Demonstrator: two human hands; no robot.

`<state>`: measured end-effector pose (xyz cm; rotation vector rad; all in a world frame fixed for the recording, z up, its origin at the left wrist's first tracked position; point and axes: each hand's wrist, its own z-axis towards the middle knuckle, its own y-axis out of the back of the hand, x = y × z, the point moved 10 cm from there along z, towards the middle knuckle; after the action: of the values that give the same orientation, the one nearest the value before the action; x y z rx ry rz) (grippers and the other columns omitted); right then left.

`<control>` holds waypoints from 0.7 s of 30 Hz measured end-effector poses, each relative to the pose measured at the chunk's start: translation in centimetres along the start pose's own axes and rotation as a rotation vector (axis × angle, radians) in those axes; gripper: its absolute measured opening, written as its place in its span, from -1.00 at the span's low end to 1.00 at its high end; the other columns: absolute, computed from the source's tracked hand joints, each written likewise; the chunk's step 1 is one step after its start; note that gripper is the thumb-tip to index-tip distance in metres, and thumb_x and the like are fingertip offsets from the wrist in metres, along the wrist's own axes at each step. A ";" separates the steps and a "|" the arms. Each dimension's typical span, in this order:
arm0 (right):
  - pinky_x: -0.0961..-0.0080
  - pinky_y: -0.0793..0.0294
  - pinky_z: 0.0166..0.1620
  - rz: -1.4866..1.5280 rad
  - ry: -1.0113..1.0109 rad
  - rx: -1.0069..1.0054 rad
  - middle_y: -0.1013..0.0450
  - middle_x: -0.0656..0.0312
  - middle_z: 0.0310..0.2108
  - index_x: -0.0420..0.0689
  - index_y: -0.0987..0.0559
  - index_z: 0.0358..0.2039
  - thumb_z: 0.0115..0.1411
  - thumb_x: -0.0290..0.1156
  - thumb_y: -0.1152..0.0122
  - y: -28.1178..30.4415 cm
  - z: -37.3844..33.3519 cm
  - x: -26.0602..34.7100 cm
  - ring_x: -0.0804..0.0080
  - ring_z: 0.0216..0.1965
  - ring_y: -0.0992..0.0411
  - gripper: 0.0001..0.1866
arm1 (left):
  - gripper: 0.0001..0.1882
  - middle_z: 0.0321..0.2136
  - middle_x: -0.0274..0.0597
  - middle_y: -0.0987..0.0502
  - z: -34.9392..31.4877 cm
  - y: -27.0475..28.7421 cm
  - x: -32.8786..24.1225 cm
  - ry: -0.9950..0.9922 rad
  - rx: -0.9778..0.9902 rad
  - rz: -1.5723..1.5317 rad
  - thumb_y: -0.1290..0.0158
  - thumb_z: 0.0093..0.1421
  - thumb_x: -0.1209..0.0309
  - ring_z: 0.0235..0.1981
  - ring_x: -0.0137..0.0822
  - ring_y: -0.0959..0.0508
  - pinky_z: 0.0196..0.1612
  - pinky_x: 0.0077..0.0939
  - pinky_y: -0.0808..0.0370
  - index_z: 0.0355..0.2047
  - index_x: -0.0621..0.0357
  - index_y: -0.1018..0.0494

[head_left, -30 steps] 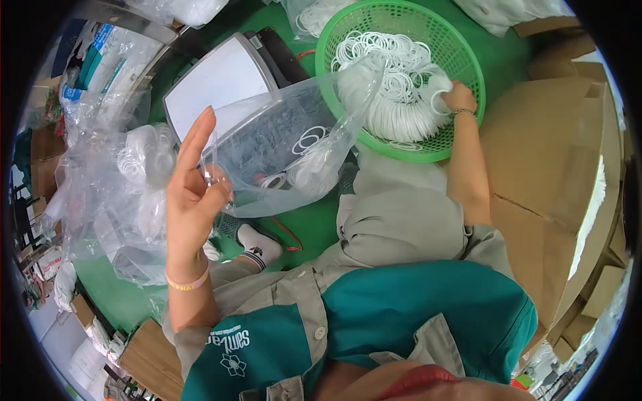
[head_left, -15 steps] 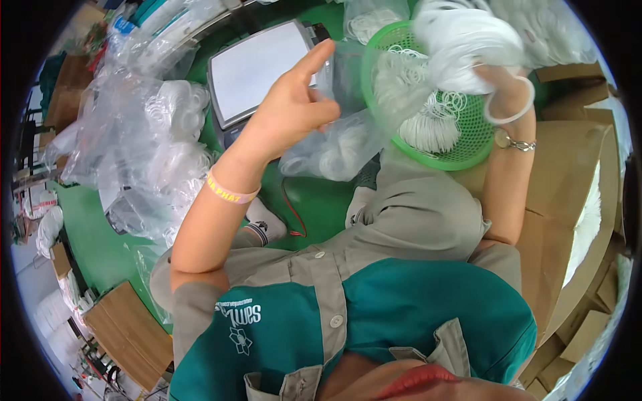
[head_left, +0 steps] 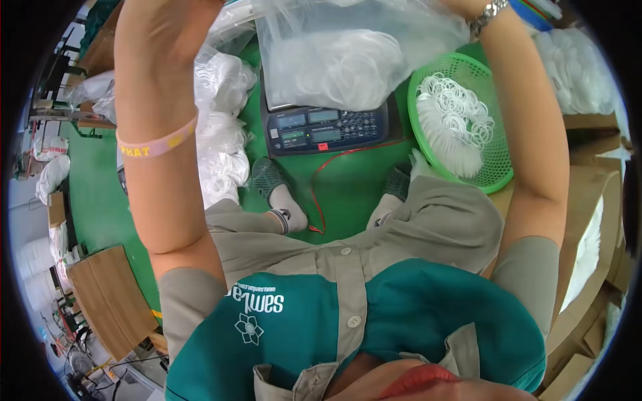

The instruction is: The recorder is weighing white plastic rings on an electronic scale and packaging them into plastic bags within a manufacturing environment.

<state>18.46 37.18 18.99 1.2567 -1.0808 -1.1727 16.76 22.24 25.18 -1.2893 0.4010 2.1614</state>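
Note:
A clear plastic bag [head_left: 428,33] with white rings [head_left: 348,67] bunched in its lower part hangs over a dark digital scale [head_left: 328,130]. At the top right, my right hand [head_left: 461,7] is closed on the bag's upper corner; its fingertips run out of view. My left hand [head_left: 170,27] is raised at the upper left, near the bag's other side. Its fingers lie beyond the upper edge, so their grip does not show. To the right, a green perforated basket [head_left: 501,150] holds a heap of loose white rings [head_left: 455,120].
Plastic bags of white rings [head_left: 224,127] lie left of the scale. A red cord [head_left: 317,190] runs across the green floor [head_left: 348,194] between my feet. Another bag of rings [head_left: 575,67] sits at the far right, above open cardboard boxes [head_left: 595,187]. Flat cardboard [head_left: 114,294] stands lower left.
Both hands have moved up to the upper edge. The white rings my right hand held over the basket are gone from there. A bag of rings now hangs over the scale, whose keypad shows.

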 end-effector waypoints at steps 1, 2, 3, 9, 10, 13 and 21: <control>0.25 -0.36 -0.29 -0.006 -0.025 -0.060 -0.44 -0.07 -0.46 -0.19 -0.52 -0.44 0.03 -0.28 0.08 1.2 0.9 -0.1 0.03 -0.38 -0.41 -0.73 | -0.58 -0.30 -0.24 -0.47 0.3 1.3 -0.1 -0.005 -0.024 -0.014 0.15 -0.09 0.66 -0.66 -0.62 -0.38 -0.64 -0.85 -0.32 -0.14 0.25 -0.35; 0.26 -0.36 -0.29 0.043 -0.044 -0.123 -0.45 -0.07 -0.43 -0.20 -0.53 -0.43 0.05 -0.27 0.10 2.0 1.6 -0.5 0.02 -0.37 -0.42 -0.70 | -0.49 -0.29 -0.24 -0.47 0.9 1.4 0.4 0.014 -0.021 -0.092 0.15 -0.10 0.67 -0.68 -0.60 -0.36 -0.64 -0.80 -0.31 -0.04 0.31 -0.28; 0.27 -0.37 -0.28 0.127 -0.036 -0.158 -0.45 -0.08 -0.42 -0.20 -0.53 -0.43 0.04 -0.28 0.10 1.6 2.7 -0.8 0.02 -0.36 -0.42 -0.71 | -0.44 -0.28 -0.22 -0.46 1.6 3.0 2.2 0.015 -0.078 0.039 0.14 -0.11 0.67 -0.69 -0.58 -0.35 -0.65 -0.76 -0.29 0.01 0.33 -0.22; 0.26 -0.42 -0.24 -0.120 -0.236 -0.015 -0.48 0.04 -0.36 -0.12 -0.57 -0.42 -0.01 -0.37 0.10 -7.4 7.6 -4.2 0.13 -0.29 -0.45 -0.74 | -0.26 -0.75 -0.35 -0.26 2.7 5.5 15.6 0.349 0.425 -0.590 0.16 -0.11 0.62 -0.77 -0.50 -0.21 -0.71 -0.65 -0.17 0.17 0.29 0.04; 0.26 -0.42 -0.24 -0.111 -0.263 -0.066 -0.48 0.03 -0.36 -0.12 -0.56 -0.41 0.00 -0.35 0.09 -6.7 7.5 -4.8 0.12 -0.29 -0.45 -0.74 | -0.27 -0.73 -0.35 -0.27 4.2 6.6 15.7 0.300 0.202 -0.204 0.17 -0.10 0.63 -0.75 -0.51 -0.22 -0.69 -0.66 -0.17 0.16 0.30 0.03; 0.26 -0.42 -0.25 -0.085 -0.270 -0.207 -0.47 0.00 -0.38 -0.12 -0.54 -0.40 0.03 -0.30 0.09 -2.9 7.6 -4.5 0.09 -0.31 -0.44 -0.74 | -0.34 -0.58 -0.32 -0.37 5.0 5.7 6.6 0.131 -0.178 0.185 0.20 -0.07 0.65 -0.71 -0.55 -0.23 -0.65 -0.69 -0.22 0.13 0.39 -0.03; 0.26 -0.41 -0.24 0.369 0.154 -0.241 -0.47 0.02 -0.41 -0.11 -0.55 -0.40 0.00 -0.32 0.10 -4.8 4.6 -5.5 0.07 -0.33 -0.44 -0.73 | -0.29 -0.70 -0.38 -0.29 4.4 3.7 15.5 0.321 0.260 -0.085 0.19 -0.09 0.61 -0.71 -0.55 -0.23 -0.63 -0.69 -0.19 0.17 0.18 -0.03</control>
<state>13.10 42.25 14.61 0.8981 -0.9741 -0.8800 5.86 26.76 13.64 -1.4729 0.7163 1.7655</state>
